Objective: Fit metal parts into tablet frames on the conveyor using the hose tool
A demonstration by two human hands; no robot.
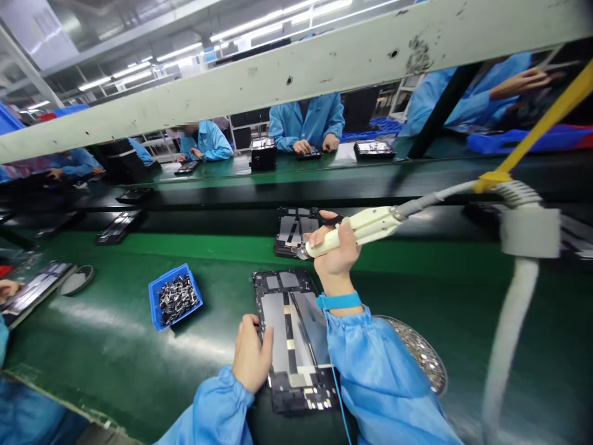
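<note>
Head view. Green worktop [120,371] in the foreground; pale beam [259,77] slanting across the upper part, partly screening co-workers in blue [308,123] on the far side. At right, thin cable [435,196] tied to a yellow strap [546,117] and leading to a white hose [509,346], hanging beside the working area. At far left, another device [41,289] with a co-worker's hand [8,289] at its edge and a small round dish [77,280] just beside.

Opened tablet-like device [296,346] flat on the worktop, directly before the wearer; long axis running away from the body, far end leaning slightly left, two grey squares at that end. Second opened device [288,227] just beyond. Cream handheld tool [356,230] aimed left and slightly toward the wearer, tip overlapping the second device's near right corner; contact impossible to tell.

Blue bin [154,309] left of the nearer device, heaped with small metallic parts [178,298]. Round tray [445,374] of small shiny pieces at right, partly hidden by the right sleeve.

Left hand [252,355] against the nearer device's left edge, thumb and fingers parted. Right hand [337,262] with fingers wrapped around the handheld tool, blue band [340,301] at the wrist.
</note>
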